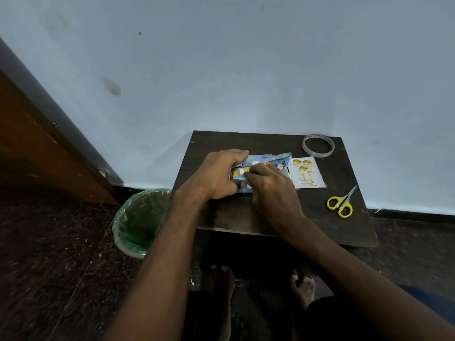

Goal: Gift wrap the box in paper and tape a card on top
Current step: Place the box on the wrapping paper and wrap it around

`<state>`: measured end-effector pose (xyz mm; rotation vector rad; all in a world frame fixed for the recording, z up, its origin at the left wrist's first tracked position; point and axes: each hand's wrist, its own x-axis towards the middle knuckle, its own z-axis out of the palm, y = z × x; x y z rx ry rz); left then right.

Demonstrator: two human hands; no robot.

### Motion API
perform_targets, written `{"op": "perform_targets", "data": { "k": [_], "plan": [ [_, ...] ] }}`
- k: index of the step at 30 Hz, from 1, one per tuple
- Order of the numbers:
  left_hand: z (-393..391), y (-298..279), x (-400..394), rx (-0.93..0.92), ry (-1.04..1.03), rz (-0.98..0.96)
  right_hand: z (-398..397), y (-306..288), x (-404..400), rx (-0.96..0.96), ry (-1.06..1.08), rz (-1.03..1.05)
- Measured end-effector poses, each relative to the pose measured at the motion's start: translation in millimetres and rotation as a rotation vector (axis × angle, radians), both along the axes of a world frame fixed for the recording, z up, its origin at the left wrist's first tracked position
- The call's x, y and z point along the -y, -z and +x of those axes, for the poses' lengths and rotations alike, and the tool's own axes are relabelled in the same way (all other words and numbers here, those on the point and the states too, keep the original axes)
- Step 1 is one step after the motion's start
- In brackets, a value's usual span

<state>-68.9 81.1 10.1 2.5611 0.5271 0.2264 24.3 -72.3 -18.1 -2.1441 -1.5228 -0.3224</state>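
A small box wrapped in blue cartoon-print paper [268,162] lies on the dark wooden table [270,215]. My left hand [216,175] grips its left end, fingers curled over the far edge and thumb at the near side. My right hand [270,190] lies over the box's near right part, fingertips pinching the paper on top. Much of the box is hidden under both hands. A white card [307,173] with gold balloons and gold writing lies flat just to the right of the box, touching it.
A clear tape roll [318,145] lies at the table's back right corner. Yellow-handled scissors [341,203] lie near the right edge. A green-lined waste bin [139,222] stands on the floor to the left of the table. A wall runs behind, a wooden door at left.
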Motion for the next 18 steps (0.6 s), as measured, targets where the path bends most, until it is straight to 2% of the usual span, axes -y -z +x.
{"op": "perform_targets", "data": {
  "k": [10, 15, 18],
  "plan": [
    [-1.9, -1.3, -0.3, 0.068, -0.03, -0.105, -7.8, -9.7, -1.6, -0.045, 0.056, 0.032],
    [-0.9, -2.9, 4.8, 0.105, -0.056, -0.055, -9.6, -15.5, 1.0, -0.052, 0.112, 0.06],
    [1.0, -5.1, 6.3, 0.165, -0.047, 0.013, -8.0, -17.9, -0.2, -0.118, 0.116, 0.051]
  ]
}}
